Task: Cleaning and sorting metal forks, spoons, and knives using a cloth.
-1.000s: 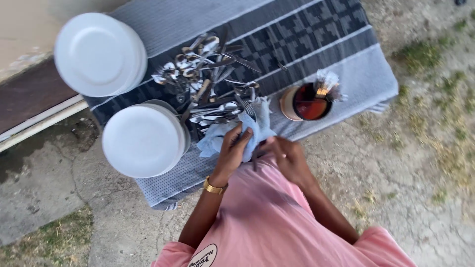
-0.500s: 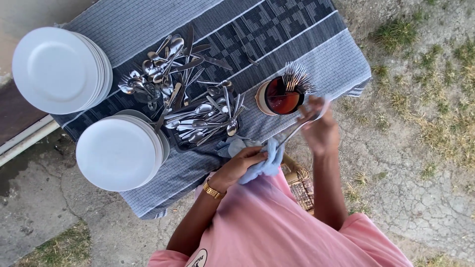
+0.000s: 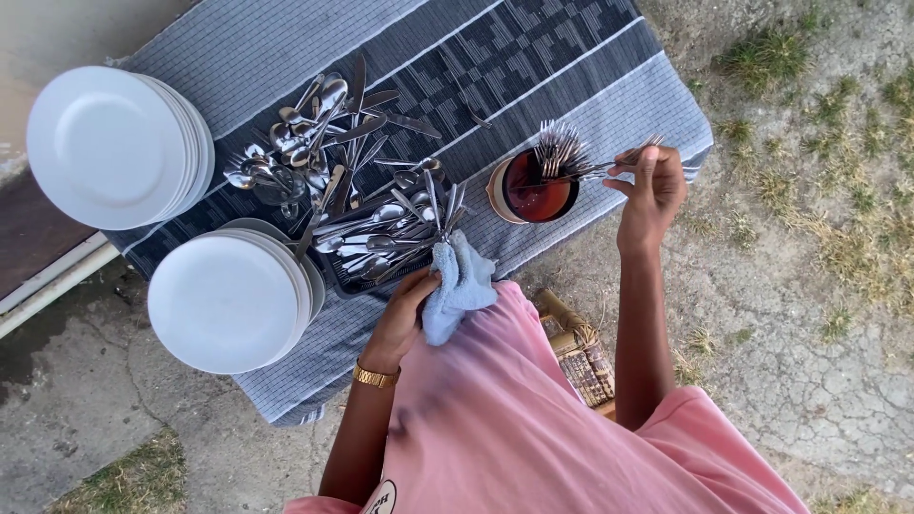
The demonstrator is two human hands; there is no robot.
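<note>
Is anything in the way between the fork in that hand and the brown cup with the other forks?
Nothing visible blocks it. The right hand holds the fork level beside the brown cup, its end at the rim. Only the forks already standing inside crowd the opening.

An outdoor counter (image 3: 571,57), draped in a grey woven cloth (image 3: 314,38) banded with a darker geometric pattern, stood in flat daylight on cracked, pale concrete ground (image 3: 809,362). Patches of dry, sparse grass (image 3: 762,57) broke the paving to one side, and another tuft (image 3: 124,476) grew near the lower corner. Along the far edge ran a white-trimmed dark brown step (image 3: 38,257) below a beige plastered wall (image 3: 57,29). A woven wicker basket (image 3: 581,362) sat on the ground beside the counter.
</note>
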